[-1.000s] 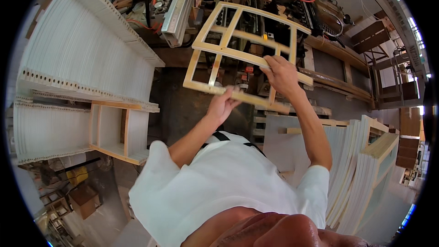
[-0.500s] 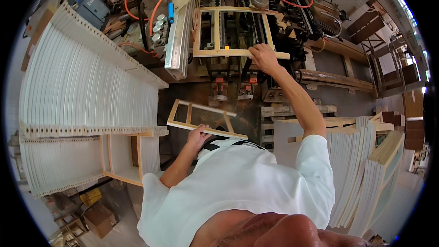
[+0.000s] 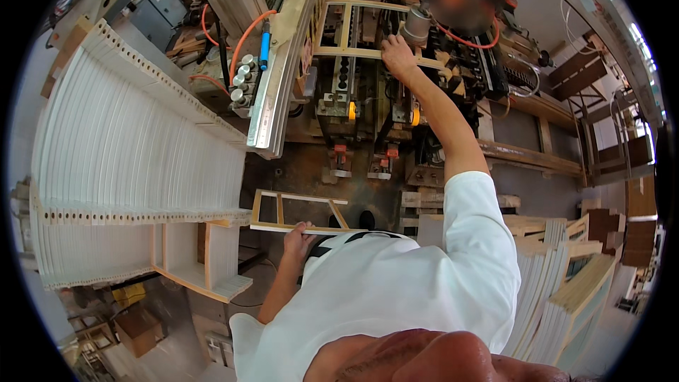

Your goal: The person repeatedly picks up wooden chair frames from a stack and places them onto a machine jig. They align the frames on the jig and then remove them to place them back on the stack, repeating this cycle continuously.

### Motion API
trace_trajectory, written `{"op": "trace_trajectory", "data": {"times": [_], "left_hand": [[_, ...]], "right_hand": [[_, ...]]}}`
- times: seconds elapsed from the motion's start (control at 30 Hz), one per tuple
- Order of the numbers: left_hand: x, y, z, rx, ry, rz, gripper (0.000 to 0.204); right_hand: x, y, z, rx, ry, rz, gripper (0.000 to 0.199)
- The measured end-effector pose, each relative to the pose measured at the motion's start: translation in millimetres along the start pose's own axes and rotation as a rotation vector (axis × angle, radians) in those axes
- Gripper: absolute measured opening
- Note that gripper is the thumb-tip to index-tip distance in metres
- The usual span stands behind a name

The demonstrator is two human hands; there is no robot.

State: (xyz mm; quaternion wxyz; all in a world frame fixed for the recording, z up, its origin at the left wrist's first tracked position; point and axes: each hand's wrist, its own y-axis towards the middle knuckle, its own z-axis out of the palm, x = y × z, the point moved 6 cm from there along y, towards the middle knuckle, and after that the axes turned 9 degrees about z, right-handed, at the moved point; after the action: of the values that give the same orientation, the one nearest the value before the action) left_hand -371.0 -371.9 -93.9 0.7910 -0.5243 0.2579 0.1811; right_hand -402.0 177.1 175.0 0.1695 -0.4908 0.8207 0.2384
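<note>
A pale wooden ladder-shaped frame (image 3: pixel 368 28) is pressed onto the machine bed (image 3: pixel 353 99) by the right hand (image 3: pixel 397 56), fingers closed over its rail. A second, smaller pale wooden frame (image 3: pixel 297 212) is gripped at its lower rail by the left hand (image 3: pixel 297 240), beside white stacked panels (image 3: pixel 127 155).

Pale wooden frame (image 3: pixel 297 213), orange hose (image 3: pixel 244 39)

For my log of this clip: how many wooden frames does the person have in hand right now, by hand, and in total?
Frames in the left hand: 1, a small wooden frame held low by its near rail.
Frames under the right hand: 1, a wooden frame up on the machine.
Total: 2 frames.
</note>
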Motion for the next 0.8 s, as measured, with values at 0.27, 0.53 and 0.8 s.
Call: {"op": "trace_trajectory", "data": {"times": [0.27, 0.53, 0.8], "left_hand": [[37.4, -20.9, 4.8, -0.145, -0.155, 0.028, 0.013], [41.6, -35.1, 23.7, -0.218, -0.246, 0.112, 0.018], [26.7, -83.5, 44.8, -0.15, -0.214, 0.272, 0.022]], "right_hand": [[-15.8, 35.3, 11.4, 0.018, -0.096, -0.052, 0.021], [-19.9, 48.9, 14.8, 0.012, -0.026, -0.014, 0.017], [-13.8, 60.5, 16.2, -0.069, 0.011, 0.01, 0.011]]}}
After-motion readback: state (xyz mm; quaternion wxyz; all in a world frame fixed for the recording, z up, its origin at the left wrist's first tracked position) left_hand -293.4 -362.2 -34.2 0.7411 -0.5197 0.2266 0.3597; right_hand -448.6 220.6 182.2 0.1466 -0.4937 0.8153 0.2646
